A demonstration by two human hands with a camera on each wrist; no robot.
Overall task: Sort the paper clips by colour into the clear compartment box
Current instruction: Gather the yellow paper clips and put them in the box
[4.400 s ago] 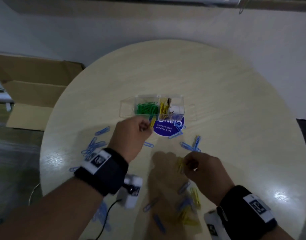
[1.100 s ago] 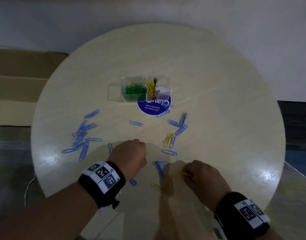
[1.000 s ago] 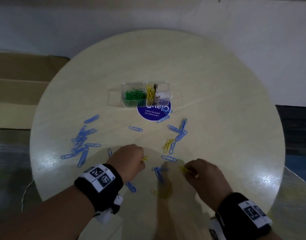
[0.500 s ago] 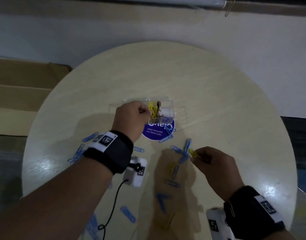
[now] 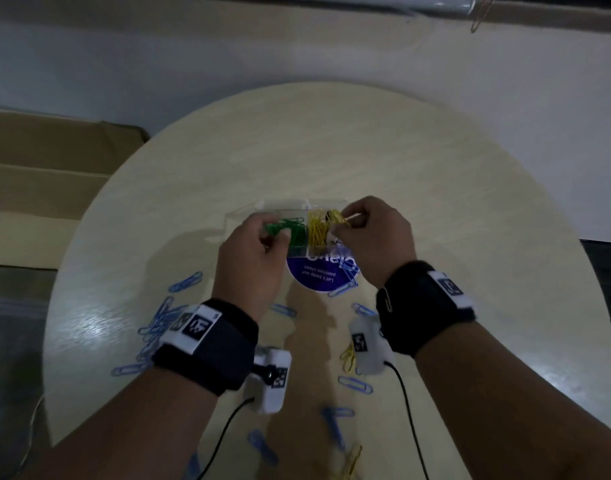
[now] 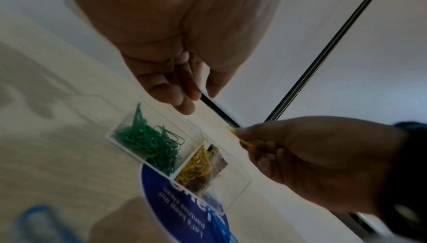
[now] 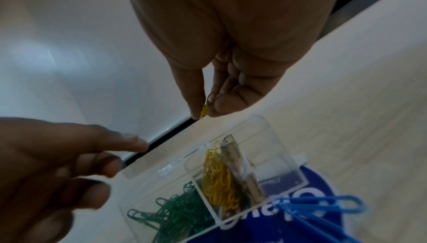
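Observation:
The clear compartment box (image 5: pixel 283 204) stands mid-table, with green clips (image 5: pixel 292 230) in its left cell and yellow clips (image 5: pixel 317 230) in the middle one. My right hand (image 5: pixel 345 221) hovers over the box's right part and pinches a yellow paper clip (image 7: pixel 204 109) between thumb and forefinger. My left hand (image 5: pixel 275 237) hangs above the green cell, with its fingers (image 6: pixel 182 100) relaxed and holding nothing. In the right wrist view the box's rightmost cell (image 7: pixel 275 164) looks empty and the green clips (image 7: pixel 175 216) lie bottom left.
Several blue clips (image 5: pixel 158 323) lie scattered at the table's left and near side, with a few yellow ones (image 5: pixel 348 356) under my right wrist. A round blue sticker (image 5: pixel 319 277) sits just in front of the box. A cardboard carton (image 5: pixel 47 174) stands left of the table.
My right hand has risen from the table's near part to the box, carrying the yellow clip. My left hand stays over the box, shifted slightly left, its fingers now loose and empty.

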